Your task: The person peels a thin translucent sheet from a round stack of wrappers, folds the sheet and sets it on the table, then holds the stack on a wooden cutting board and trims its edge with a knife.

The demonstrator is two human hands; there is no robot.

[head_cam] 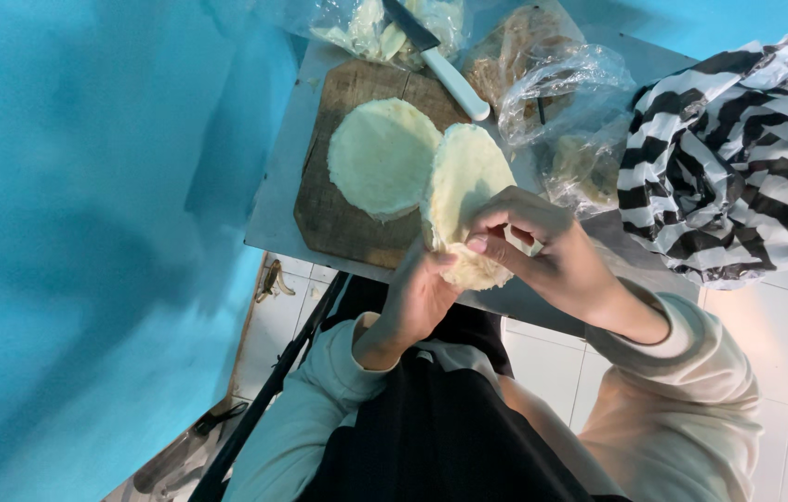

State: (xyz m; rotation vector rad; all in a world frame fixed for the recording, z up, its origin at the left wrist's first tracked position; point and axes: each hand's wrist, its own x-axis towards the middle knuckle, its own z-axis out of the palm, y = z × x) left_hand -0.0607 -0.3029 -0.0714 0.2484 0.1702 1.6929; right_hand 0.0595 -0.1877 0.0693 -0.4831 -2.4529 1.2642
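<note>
Both hands' grip (454, 256) pinches pale flatbread (468, 181) over board (338, 214)

Take the cutting board (343, 200) as the marker: it lies on the table (273, 209), near the edge closest to the person. One flat round of dough (381, 156) rests on the board. A second round (468, 200) overhangs the board's right side, held between the left hand (422, 293) and right hand (542, 246). Beyond the board lies a knife (440, 65) across plastic bags (561, 93). Further right of the board sits a striped bag (733, 158).
</note>
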